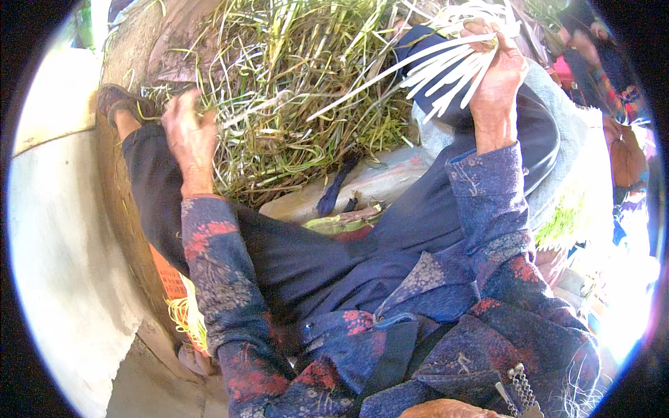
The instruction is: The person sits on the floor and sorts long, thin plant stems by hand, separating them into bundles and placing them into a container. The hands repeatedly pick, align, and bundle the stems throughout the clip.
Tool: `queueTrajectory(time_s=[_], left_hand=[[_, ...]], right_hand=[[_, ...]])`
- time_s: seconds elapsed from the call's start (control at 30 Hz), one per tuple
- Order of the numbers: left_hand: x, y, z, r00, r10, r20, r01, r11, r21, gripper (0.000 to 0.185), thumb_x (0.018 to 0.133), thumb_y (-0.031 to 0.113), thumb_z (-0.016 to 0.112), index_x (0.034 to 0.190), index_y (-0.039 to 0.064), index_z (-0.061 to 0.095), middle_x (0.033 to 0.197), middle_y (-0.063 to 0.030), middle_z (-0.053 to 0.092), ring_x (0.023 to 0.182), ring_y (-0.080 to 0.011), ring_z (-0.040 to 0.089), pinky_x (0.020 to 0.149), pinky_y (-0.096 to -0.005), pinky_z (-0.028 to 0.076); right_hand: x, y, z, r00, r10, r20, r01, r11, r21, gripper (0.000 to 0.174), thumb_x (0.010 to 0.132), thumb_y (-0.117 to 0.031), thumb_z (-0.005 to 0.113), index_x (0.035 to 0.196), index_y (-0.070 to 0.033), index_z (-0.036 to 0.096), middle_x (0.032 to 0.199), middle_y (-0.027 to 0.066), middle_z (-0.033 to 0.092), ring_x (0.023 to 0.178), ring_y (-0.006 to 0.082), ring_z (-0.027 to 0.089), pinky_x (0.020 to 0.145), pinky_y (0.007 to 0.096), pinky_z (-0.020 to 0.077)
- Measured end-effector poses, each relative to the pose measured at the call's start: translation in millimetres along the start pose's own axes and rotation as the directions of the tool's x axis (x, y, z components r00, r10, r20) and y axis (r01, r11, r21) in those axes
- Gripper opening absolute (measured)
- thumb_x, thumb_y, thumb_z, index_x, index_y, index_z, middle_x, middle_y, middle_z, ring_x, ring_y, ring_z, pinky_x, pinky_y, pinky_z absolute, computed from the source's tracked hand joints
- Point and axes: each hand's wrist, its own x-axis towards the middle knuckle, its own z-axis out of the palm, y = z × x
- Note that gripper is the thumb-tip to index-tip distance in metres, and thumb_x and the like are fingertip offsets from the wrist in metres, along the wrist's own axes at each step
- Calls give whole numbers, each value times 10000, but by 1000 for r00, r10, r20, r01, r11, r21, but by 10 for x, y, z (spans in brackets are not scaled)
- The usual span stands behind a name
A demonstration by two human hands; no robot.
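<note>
My right hand [499, 76] is raised at the upper right and closed around a bunch of slender white stalks [444, 68]. The stalks fan out down and to the left, and one reaches well beyond the others. My left hand [189, 138] is low, with curled fingers, at the left edge of a heap of loose green and yellowish leaves and stalks [298, 104]. Some strands lie by its fingertips, but blur and the hand itself hide whether it grips any. The heap spreads between my dark-trousered legs [334, 251].
A pale sack [402, 164] lies at the heap's near edge, a dark cloth strip [334, 190] on it. Left of my leg stands an orange crate [168, 271] with yellow strands. Green-and-white stalks [564, 217] lie at right. Another person [588, 49] sits at upper right.
</note>
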Motion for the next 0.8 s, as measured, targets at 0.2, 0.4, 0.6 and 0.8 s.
queueTrajectory(time_s=[0.2, 0.4, 0.6, 0.8], left_hand=[[-104, 1301, 38, 842, 239, 483, 299, 540, -787, 374, 885, 294, 653, 1187, 77, 618, 1087, -123, 663, 1002, -220, 635, 844, -335, 496], [-367, 1435, -30, 786, 30, 617, 586, 281, -760, 260, 980, 230, 501, 965, 6, 631, 607, 2, 521, 511, -75, 451, 486, -239, 344], [-273, 1338, -190, 809, -326, 489, 543, 95, -834, 221, 996, 202, 483, 921, 39, 612, 570, 24, 460, 449, -48, 356, 413, -212, 260], [-451, 1691, 116, 953, -135, 270, 301, 399, -866, 129, 943, 148, 589, 974, 56, 673, 654, 34, 538, 549, -43, 467, 480, -228, 373]], right_hand=[[8, -26, 149, 928, 156, 337, -319, 800, 508, 352, 982, -164, 398, 1145, 113, 541, 1035, 207, 649, 886, 255, 656, 821, 331, 543], [-134, 52, 257, 992, 66, 107, -71, 996, 45, 308, 980, -118, 457, 1071, 152, 576, 1012, 193, 644, 836, 167, 601, 710, 257, 505], [-195, 196, 449, 964, 265, 20, -264, 951, 162, 305, 869, -182, 523, 988, 100, 527, 973, 205, 614, 784, 213, 571, 599, 243, 463], [-818, 400, 985, 951, 162, 262, -131, 983, -130, 428, 925, -254, 425, 984, 91, 671, 891, 141, 683, 796, 195, 610, 751, 309, 480]])
